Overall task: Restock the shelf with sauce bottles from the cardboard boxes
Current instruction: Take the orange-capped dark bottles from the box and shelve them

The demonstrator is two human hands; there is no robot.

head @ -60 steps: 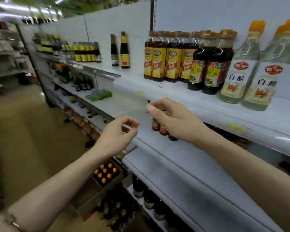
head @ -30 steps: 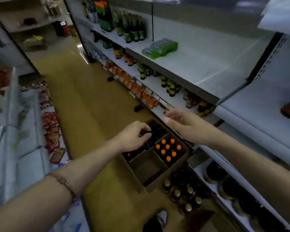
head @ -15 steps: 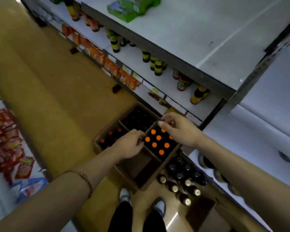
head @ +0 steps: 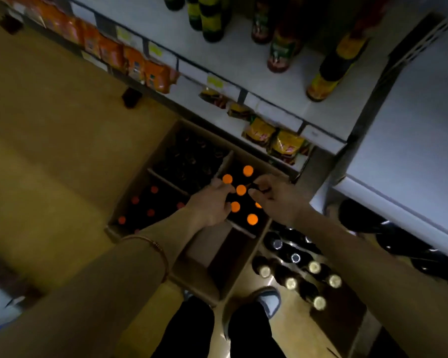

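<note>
While both hands hover over the orange-capped sauce bottles (head: 241, 189) in the cardboard box (head: 150, 161) on the floor, I'd grip necks firmly and lift straight up. Left hand (head: 212, 205) and right hand (head: 274, 200) curl; whether either grasps yet, I cannot tell.

Orange snack packets (head: 106, 51) hang along the shelf edge; yellow packets (head: 282, 144) hang lower, nearer the boxes

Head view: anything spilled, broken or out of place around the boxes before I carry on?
Nothing spilled or broken shows. The orange-capped bottles stand upright in their cardboard box, both hands among them. One oddity: loose dark bottles stand on the floor beside the box, near the shoes, where they could be kicked.
</note>
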